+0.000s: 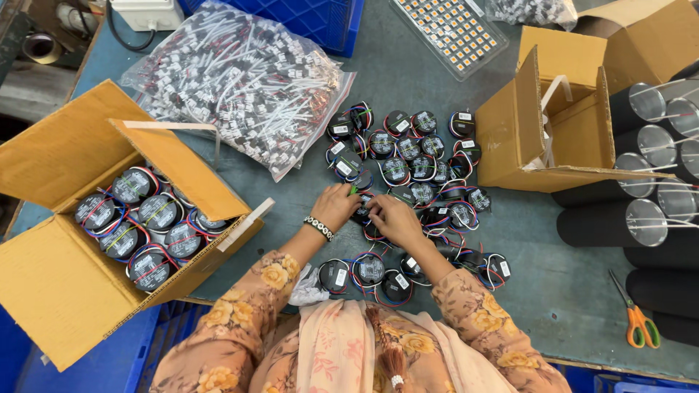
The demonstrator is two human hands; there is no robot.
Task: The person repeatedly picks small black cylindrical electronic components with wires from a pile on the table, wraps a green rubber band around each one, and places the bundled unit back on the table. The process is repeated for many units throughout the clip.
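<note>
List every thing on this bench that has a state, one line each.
Left hand: on the round black modules, fingers bent.
Right hand: on the same modules, fingers bent.
Left box: open, part filled with modules.
Right box: open, contents hidden.
Bag of wired connectors: full, lying flat.
Scissors: closed, lying flat.
Black tubes: lying on their sides, stacked.
Tray of small square parts: filled.

Round modules [397, 169]: matt black plastic, paper labels, glossy insulated wires. Boxes [65, 167]: rough brown corrugated cardboard. Bag [240, 80]: clear glossy plastic film, crinkled. Tabletop [561, 269]: dull grey, slightly scuffed. Tubes [604, 222]: matt black with shiny clear end caps. Scissors [638, 320]: orange plastic handles, metal blades. Sleeves [255, 306]: soft printed cloth.
</note>
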